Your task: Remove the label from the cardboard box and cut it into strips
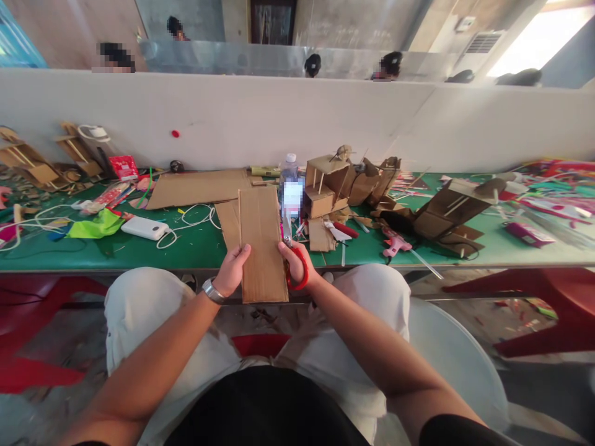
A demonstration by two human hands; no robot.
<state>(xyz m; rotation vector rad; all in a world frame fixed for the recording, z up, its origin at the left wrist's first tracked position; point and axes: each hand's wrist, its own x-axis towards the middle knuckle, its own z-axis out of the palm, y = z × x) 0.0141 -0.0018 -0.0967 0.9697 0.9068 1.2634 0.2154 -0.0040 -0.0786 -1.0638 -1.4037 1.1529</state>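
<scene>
A long rectangular piece of cardboard (pixel 263 248) is held upright between my two hands, over the table's front edge. My left hand (pixel 232 271) grips its left side, the thumb lying on the face. Red-handled scissors (pixel 302 272) are in my right hand (pixel 297 261), blades pointing away toward the table. The right thumb and fingertips also touch the cardboard's right edge. Behind the held piece, a second cardboard piece (pixel 227 224) lies partly hidden, and a larger flat sheet (pixel 195 188) rests farther back.
A clear bottle (pixel 290 164) stands behind the scissors. Cardboard models (pixel 328 179) stand right of it, with another model (pixel 458 207) farther right. A pink glue gun (pixel 396 243), a white power bank (pixel 145 228) with cable and green cloth (pixel 96 224) lie on the green table (pixel 195 254). People sit beyond the partition (pixel 260 118).
</scene>
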